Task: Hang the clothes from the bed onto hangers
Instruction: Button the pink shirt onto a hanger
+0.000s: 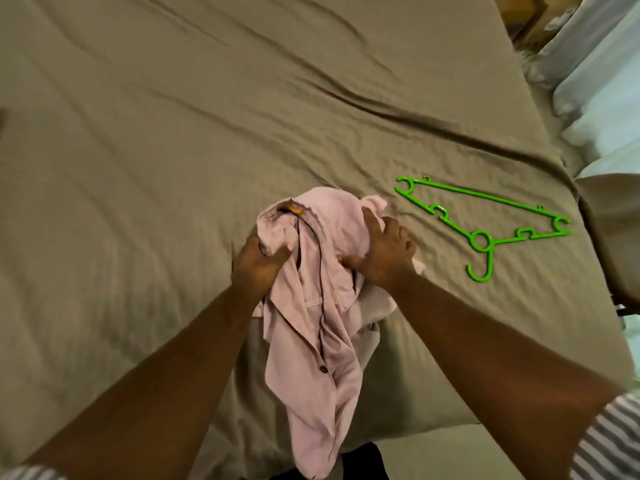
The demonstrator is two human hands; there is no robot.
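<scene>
A pale pink button-up shirt (322,306) is bunched up at the near edge of the bed, and its lower part hangs down over the edge. My left hand (258,263) grips the shirt near the collar on the left side. My right hand (384,252) holds the fabric on the right side, its fingers spread over a fold and its thumb pressed in. A bright green plastic hanger (481,220) lies flat on the sheet to the right of the shirt, hook pointing toward me, touched by neither hand.
The bed is covered with a wrinkled olive-tan sheet (207,133). White pillows (595,71) are stacked at the upper right corner. The right edge of the bed runs just past the hanger.
</scene>
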